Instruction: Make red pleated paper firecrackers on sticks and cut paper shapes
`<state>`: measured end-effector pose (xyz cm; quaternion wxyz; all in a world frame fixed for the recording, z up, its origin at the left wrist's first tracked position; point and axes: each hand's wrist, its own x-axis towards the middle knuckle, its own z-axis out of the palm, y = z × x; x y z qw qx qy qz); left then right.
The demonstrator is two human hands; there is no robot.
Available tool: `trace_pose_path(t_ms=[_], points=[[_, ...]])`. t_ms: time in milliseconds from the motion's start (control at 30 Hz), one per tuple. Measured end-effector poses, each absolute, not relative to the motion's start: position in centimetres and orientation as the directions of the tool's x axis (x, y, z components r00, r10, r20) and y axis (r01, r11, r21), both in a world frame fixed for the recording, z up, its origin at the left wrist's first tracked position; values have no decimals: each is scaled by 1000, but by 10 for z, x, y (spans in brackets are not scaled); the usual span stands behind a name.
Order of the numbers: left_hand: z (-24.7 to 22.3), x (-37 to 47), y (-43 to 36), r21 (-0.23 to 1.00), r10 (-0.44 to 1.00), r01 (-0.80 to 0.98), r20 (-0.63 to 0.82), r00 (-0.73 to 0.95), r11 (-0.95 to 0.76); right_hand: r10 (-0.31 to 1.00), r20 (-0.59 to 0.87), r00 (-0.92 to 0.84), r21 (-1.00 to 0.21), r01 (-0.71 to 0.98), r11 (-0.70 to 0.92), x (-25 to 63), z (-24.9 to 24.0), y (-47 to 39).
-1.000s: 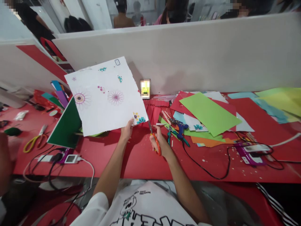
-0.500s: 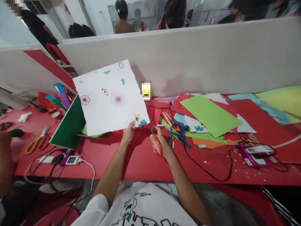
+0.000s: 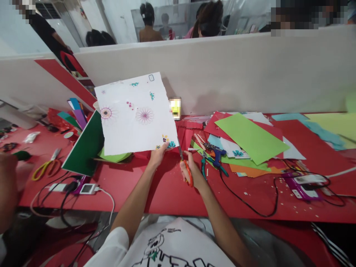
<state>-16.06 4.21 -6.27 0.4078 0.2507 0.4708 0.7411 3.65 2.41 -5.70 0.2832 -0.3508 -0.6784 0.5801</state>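
Note:
My left hand [image 3: 158, 155] pinches the lower edge of a large white sheet of paper [image 3: 125, 128] printed with flowers, thumb on its face. The sheet is held up above the table, tilted, its right edge uneven. In my right hand [image 3: 191, 168] is a pair of scissors [image 3: 190, 177] with orange handles, fingers in the loops. The blades point up and lie against the sheet's lower right corner; whether they are open or closed there is hard to make out. Just right of my right hand lie teal-handled pliers [image 3: 204, 163] and a blue glue gun [image 3: 218, 154].
Coloured paper sheets [image 3: 251, 139] are heaped on the right of the red table [image 3: 172, 198]. A purple power strip [image 3: 302, 191] trails black cables. On the left stand a green board [image 3: 86, 148], yellow-and-orange scissors [image 3: 46, 168] and another person's arm [image 3: 8, 185]. A white partition [image 3: 244, 74] closes the back.
The sheet has turned slightly, its lower edge more level, and my left thumb lies a little further right along it. The scissors stay at its lower right corner. The whole view has shifted slightly.

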Motion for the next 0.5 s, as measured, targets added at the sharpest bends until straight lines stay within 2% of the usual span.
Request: trace_pose_path(t_ms=[500], points=[[-55, -160, 54, 888, 873, -407, -14, -487, -213, 843, -22, -538, -994, 99, 38, 19, -63, 20]])
